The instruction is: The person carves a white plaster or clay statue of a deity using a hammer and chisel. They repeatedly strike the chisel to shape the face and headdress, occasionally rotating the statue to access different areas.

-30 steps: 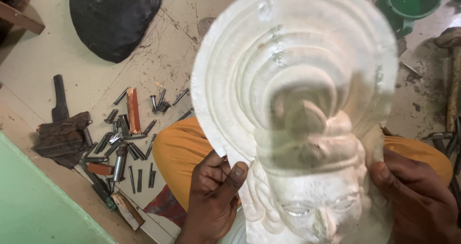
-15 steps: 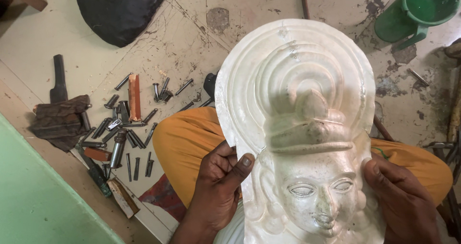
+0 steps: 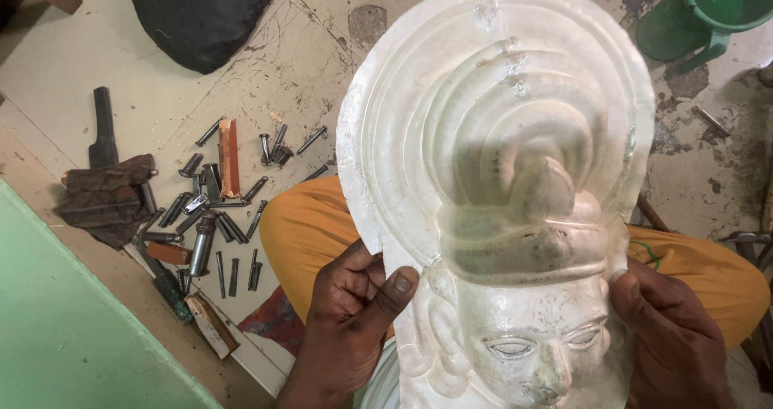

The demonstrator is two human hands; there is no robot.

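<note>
Relief: silvery embossed metal sheet, face at the bottom, tiered headdress and wide ringed halo above. Held up over the lap, between camera and floor, face end toward the person, filling the right-centre of view.

Left hand: closed on the relief's lower left edge, thumb pressed across the front just beside the ear ornament, fingers curled behind the sheet.

Right hand: gripping the lower right edge beside the cheek, thumb on the front rim, fingers wrapped behind.

Legs in orange cloth folded under the relief, showing on both sides of it.

Floor: pale, cracked, stained. To the left, well apart from the hands, a scatter of small steel punches, some lying parallel, some crossed. Among them an orange-brown block, standing on its long axis. Farther left a dark wooden block with a black handle beyond it.

Top left: black rounded mass. Top right: green plastic bucket, partly cut by the frame. Lower left corner: flat green surface.
</note>
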